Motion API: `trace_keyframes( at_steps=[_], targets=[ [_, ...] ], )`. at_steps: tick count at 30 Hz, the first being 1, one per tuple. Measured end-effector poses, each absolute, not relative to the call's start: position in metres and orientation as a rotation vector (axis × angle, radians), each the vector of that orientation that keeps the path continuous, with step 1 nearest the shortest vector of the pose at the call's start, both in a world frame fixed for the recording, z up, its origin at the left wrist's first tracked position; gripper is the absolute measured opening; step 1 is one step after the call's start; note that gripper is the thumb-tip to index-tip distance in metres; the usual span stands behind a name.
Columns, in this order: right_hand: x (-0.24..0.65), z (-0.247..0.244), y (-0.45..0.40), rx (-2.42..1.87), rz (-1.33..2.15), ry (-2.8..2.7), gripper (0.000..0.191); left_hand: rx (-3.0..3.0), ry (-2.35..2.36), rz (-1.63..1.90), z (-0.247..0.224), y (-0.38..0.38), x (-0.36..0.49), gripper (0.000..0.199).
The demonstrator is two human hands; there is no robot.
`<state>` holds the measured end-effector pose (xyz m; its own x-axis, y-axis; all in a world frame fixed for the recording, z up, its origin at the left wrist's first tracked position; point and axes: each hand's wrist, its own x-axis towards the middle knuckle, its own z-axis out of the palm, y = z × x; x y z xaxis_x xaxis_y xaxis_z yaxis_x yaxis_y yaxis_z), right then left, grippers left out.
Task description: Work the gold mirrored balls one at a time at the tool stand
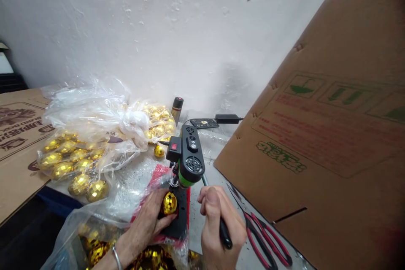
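My left hand (148, 215), with a silver bangle at the wrist, grips a small gold mirror-faceted ball (170, 203) between thumb and fingers. The ball rests on the black base (180, 228) of a small bench drill press (192, 156), just under its chuck. Whether the drill bit touches the ball is too small to tell. On the right, my right hand (221, 228) is closed round the press's feed lever (225, 234), a metal rod with a black grip. Red wrapping (158, 173) lies under the base.
Clear plastic bags (91, 109) of gold balls fill the left, and more gold balls (155, 257) lie in front. One loose ball (158, 151) sits behind. Red-handled scissors (262, 236), a large cardboard box (316, 135), a phone (204, 123) and a black-capped bottle (177, 109) surround the press.
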<state>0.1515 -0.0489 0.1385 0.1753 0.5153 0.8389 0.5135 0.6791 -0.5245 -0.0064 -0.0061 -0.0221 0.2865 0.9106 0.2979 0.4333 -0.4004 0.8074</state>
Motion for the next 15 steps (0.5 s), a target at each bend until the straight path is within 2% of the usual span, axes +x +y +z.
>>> trace_keyframes(
  at_steps=[12, 15],
  targets=[
    [0.152, 0.137, -0.049, -0.908, 0.001, -1.478, 0.028, 1.939, 1.291, 1.015, -0.011, 0.001, 0.016, 0.053],
    [0.153, 0.137, -0.051, -0.917, -0.008, -1.497, 0.027, 1.961, 1.353, 0.969, -0.009, 0.000, 0.023, 0.047]
  ],
)
